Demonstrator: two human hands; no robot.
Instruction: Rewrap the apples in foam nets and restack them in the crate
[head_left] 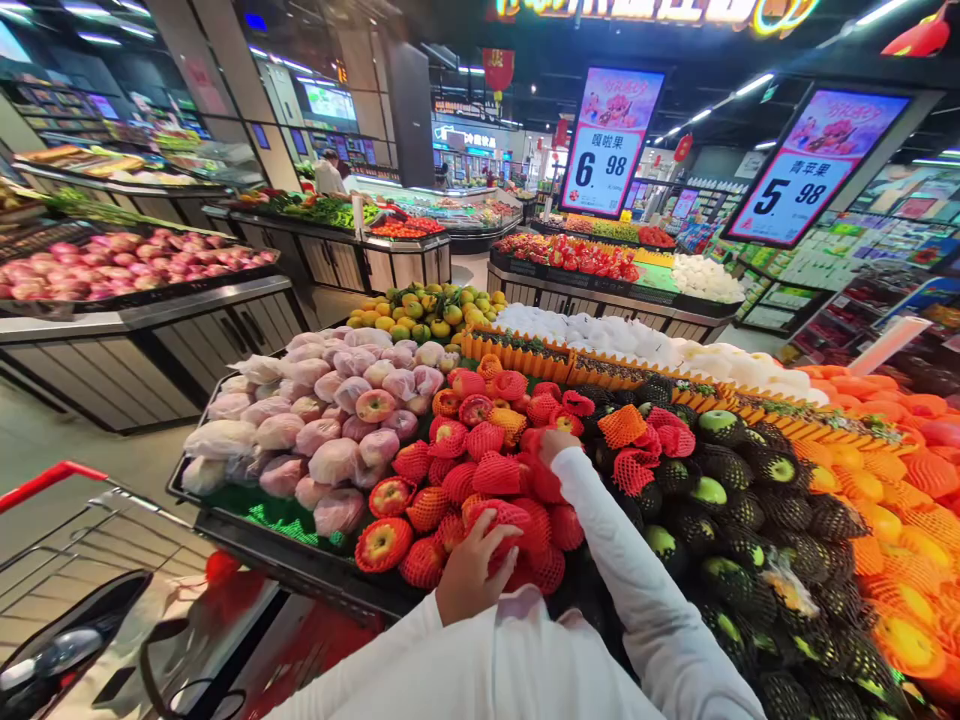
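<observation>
My left hand (pixel 474 565) curves its fingers over an apple in a red foam net (pixel 496 514), at the near edge of the apple pile. Farther forward, my right hand (pixel 556 446) is closed at the top of what looks like a thin red plastic bag (pixel 543 478); its fingertips are partly hidden. This smooth red film runs down between my hands over rounded shapes, and its lower outline blends with the netted apples. Loose foam nets (pixel 636 468), red and orange, lie on the dark-netted green fruit to the right of my right hand.
Bagged pale-pink apples (pixel 330 440) fill the left of the display. Green fruit in black nets (pixel 742 500) and orange-netted fruit (pixel 892 520) lie to the right. Behind runs an orange picket divider (pixel 600 372). A shopping cart (pixel 90 540) stands at the lower left.
</observation>
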